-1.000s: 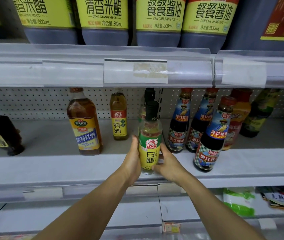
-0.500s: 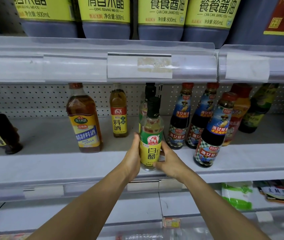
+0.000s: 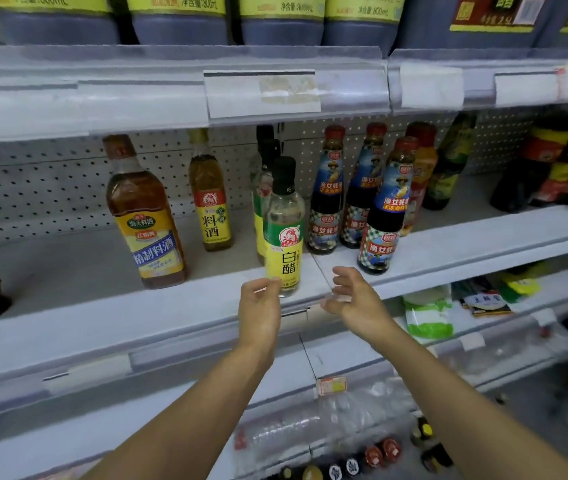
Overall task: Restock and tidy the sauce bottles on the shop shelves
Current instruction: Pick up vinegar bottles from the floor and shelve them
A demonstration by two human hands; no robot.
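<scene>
The white vinegar bottle [image 3: 283,233] stands upright at the shelf's [image 3: 102,306] front edge, in line with its twins behind. The left hand [image 3: 259,306] and right hand [image 3: 352,296] hover just before it, fingers loosely spread, holding nothing. This bottle looks placed; gaps to its left suggest more restocking remains.

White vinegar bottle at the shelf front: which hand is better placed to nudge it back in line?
Left. The left hand has its fingers right at the white vinegar bottle base, while the right hand hovers open and clearly apart from it.
</scene>
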